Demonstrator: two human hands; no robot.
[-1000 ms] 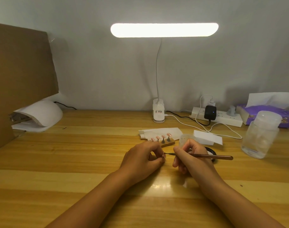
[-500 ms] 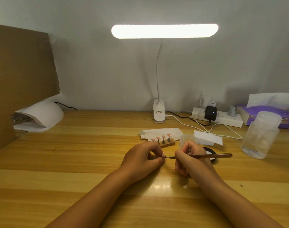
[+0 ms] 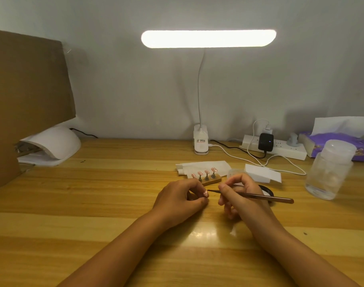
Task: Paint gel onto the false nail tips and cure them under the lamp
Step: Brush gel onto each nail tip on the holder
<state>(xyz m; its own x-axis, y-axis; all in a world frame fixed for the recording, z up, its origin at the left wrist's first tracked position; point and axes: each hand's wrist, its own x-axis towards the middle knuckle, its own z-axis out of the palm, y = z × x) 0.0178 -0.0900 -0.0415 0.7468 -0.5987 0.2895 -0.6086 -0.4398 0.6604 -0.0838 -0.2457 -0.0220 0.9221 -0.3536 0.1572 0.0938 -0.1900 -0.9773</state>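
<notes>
**A:** What are the hands doing?

**B:** The left hand [image 3: 180, 198] is curled, and its thumb and forefinger pinch a single pink nail tip [image 3: 206, 194]. The right hand [image 3: 244, 196] grips a thin brush [image 3: 267, 197] like a pen. The brush's dark point aims toward nine o'clock and lies just beside that tip. I cannot tell whether it touches.

**A:** And the other tips?

**B:** Four more stand on a small wooden stand [image 3: 212, 180] at twelve o'clock from the hands, just past the knuckles. A folded white paper [image 3: 203, 165] lies behind it.

**A:** What lies further out?

**B:** A black round pot [image 3: 268, 190] peeks from behind the right hand at three o'clock, and a white card [image 3: 261, 172] lies at one o'clock. Well apart at three o'clock stands a clear plastic jar [image 3: 330, 169]. A power strip [image 3: 284, 151] lies at two o'clock, with a purple tissue pack [image 3: 336, 141] beyond it. The lit desk lamp [image 3: 208, 38] hangs at twelve o'clock, and its base sits at the far edge of the wooden table [image 3: 94, 204]. The white curing lamp [image 3: 54, 142] sits at ten o'clock, far from both hands, beside a cardboard sheet [image 3: 25, 96].
</notes>
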